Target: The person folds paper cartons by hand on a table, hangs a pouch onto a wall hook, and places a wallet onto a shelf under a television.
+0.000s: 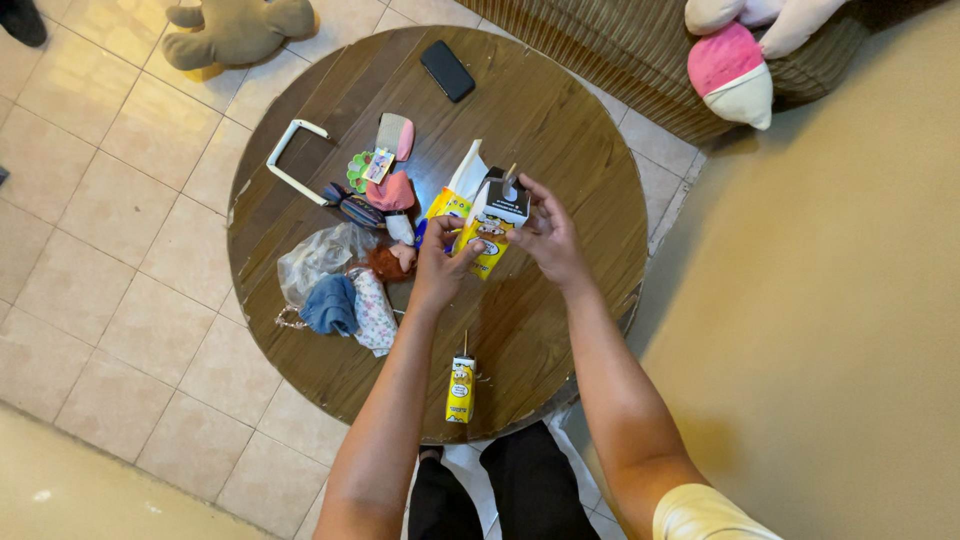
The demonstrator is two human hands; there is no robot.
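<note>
Both hands (pixel 495 245) around yellow drink carton (pixel 490 225)

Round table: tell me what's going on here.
A person stands over the round wooden table, with both hands on a yellow drink carton held above it. The left hand grips its lower part; the right hand is at its dark top, where a straw sticks up. A second yellow carton lies near the table's edge, with doll clothes and a black phone spread around.

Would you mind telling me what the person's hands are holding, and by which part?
Both hands hold a small yellow drink carton above the round table: the left hand grips its lower end, the right hand its upper side.
</note>
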